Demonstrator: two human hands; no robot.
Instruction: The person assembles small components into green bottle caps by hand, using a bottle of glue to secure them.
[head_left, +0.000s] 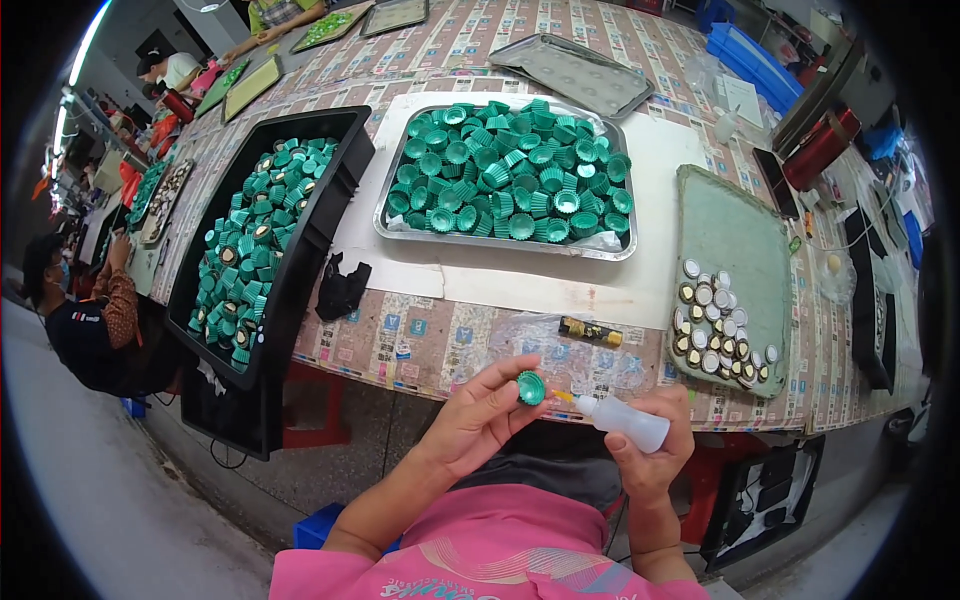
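Observation:
My left hand (478, 418) pinches a small green fluted cup (531, 387), its shiny hollow facing up. In my right hand (655, 440) is a white squeeze bottle (630, 422), tilted so that its thin yellow nozzle (563, 396) points at the cup from close by. Whether the tip touches the cup I cannot tell. Beyond my hands a metal tray (505, 248) is heaped with similar green cups (500, 170). To the right, a pale green tray (735, 235) carries small round white and gold caps (712, 320) in its near part.
At the left stands a long black bin (282, 290) of green cups, some with gold-rimmed pieces inside. A black cloth (343, 287) and a black-and-gold tube (590, 331) lie on the table. A dark phone (776, 183) and red flask (822, 148) are at the right. Another person (90, 310) sits far left.

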